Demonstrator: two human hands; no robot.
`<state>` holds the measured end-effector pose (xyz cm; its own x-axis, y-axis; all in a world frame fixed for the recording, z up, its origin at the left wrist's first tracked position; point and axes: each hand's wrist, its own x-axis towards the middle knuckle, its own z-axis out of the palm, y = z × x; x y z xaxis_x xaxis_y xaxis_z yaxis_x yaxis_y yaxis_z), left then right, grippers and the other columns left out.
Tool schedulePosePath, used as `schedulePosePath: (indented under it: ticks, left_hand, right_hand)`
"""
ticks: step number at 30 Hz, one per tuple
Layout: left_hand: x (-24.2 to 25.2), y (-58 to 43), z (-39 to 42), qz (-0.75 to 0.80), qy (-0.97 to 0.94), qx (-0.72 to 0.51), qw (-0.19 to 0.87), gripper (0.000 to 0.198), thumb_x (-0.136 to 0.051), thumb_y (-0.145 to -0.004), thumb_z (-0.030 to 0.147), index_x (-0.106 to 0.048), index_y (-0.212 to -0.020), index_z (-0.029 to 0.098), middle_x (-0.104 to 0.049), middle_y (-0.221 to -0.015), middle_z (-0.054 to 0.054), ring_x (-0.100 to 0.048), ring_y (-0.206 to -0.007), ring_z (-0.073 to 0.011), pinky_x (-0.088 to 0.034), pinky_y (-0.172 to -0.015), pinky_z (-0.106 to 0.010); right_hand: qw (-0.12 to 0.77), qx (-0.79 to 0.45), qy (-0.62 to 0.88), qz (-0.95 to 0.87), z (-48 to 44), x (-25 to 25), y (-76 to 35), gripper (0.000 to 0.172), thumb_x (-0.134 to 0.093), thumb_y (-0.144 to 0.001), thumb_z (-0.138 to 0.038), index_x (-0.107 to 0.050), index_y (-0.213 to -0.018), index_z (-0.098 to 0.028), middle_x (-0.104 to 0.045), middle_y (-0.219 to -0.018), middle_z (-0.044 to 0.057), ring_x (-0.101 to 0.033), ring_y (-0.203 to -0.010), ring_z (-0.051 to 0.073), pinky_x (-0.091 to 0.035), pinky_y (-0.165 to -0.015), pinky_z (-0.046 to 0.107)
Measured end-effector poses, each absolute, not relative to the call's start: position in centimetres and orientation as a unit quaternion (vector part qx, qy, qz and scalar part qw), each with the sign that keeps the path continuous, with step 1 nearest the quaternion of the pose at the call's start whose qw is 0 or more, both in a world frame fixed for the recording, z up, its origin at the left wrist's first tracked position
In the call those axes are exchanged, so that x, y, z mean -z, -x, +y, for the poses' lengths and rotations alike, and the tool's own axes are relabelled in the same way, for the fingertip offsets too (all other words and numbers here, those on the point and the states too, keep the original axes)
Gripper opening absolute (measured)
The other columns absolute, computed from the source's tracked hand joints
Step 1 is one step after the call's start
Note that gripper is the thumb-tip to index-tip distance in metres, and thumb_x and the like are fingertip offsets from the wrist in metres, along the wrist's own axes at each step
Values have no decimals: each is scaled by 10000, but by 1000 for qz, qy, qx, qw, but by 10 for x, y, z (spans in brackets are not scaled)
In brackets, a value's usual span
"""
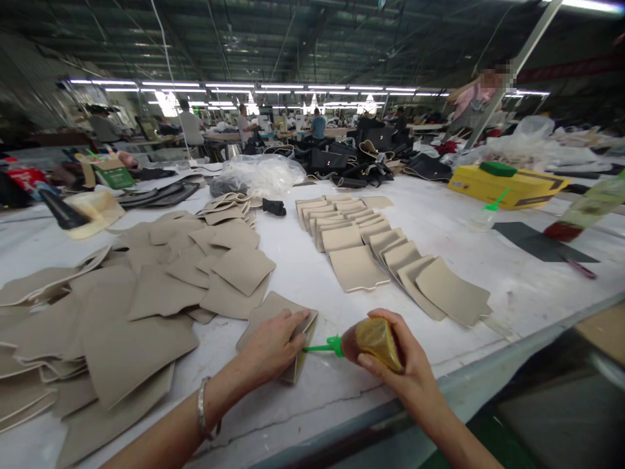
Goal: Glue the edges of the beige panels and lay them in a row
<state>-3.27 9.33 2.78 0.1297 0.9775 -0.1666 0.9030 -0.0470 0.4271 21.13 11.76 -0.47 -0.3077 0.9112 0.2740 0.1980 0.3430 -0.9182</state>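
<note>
My left hand [273,344] is on a beige leather-like piece [273,307] near the table's front edge, its fingers and thumb closed at the piece's folded-over edge. In my right hand [407,365] is a squeeze bottle [375,342] of amber-brown liquid, tipped on its side. Its thin green nozzle [322,347] points left, with the tip at the opening of the folded piece, beside my left thumb. A loose pile of similar beige pieces [166,283] lies to the left. Further back, overlapping beige pieces [359,267] are fanned out in two rows.
A yellow box [508,189], a small clear bottle with a green nozzle [483,218], and a dark sheet [532,241] are at the right. Clear plastic [258,174] and black leather-like parts [342,156] lie at the back. A brush-like tool [63,208] is at left. Several people work behind.
</note>
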Motion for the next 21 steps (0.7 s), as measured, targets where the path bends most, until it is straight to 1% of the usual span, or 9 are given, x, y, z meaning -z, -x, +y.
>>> schedulePosePath:
  ticks: [5, 10, 15, 17, 19, 21]
  left_hand:
    - [-29, 32, 92, 657, -718, -87, 215, 510, -360, -884, 246, -476, -1380, 225, -628, -1129, -72, -620, -1011, -243, -454, -915, -357]
    - [-29, 31, 92, 660, -716, -89, 209, 500, -366, -877, 243, -495, -1361, 226, -631, -1140, -70, -623, -1004, -243, -461, -901, -352]
    - [-25, 31, 92, 662, -712, -102, 211, 502, -380, -876, 242, -493, -1364, 219, -622, -1179, -75, -614, -1032, -248, -450, -925, -356]
    - [-24, 31, 92, 665, -708, -107, 213, 499, -392, -870, 236, -502, -1356, 217, -617, -1200, -75, -609, -1046, -248, -443, -935, -355]
    - [-24, 30, 93, 669, -702, -112, 217, 492, -407, -867, 236, -512, -1346, 213, -619, -1204, -74, -602, -1054, -243, -435, -939, -345]
    - [-26, 32, 93, 671, -696, -115, 229, 478, -435, -866, 254, -526, -1332, 203, -640, -1146, -71, -609, -1011, -231, -445, -909, -328]
  right_hand:
    - [412, -481, 408, -658, 101, 1, -210, 496, -717, -788, -433, -472, -1188, -272, -560, -993, 1, -559, -841, 202, -442, -744, 288]
    - [433, -438, 435, -657, 106, 0, -208, 509, -738, -770, -415, -473, -1178, -265, -563, -992, -2, -557, -878, 201, -437, -777, 278]
    - [449, -473, 446, -613, 87, 2, -203, 501, -752, -729, -422, -522, -1148, -269, -598, -942, -12, -565, -828, 203, -433, -739, 280]
    - [455, -504, 457, -575, 80, -1, -202, 523, -778, -698, -432, -542, -1136, -267, -612, -889, -16, -569, -796, 202, -443, -718, 282]
    - [463, -563, 464, -504, 77, -5, -203, 546, -800, -674, -443, -561, -1131, -263, -635, -859, -11, -590, -795, 208, -465, -714, 289]
    - [469, -636, 455, -410, 77, -10, -207, 537, -809, -664, -453, -598, -1113, -248, -675, -873, 14, -628, -825, 230, -503, -708, 304]
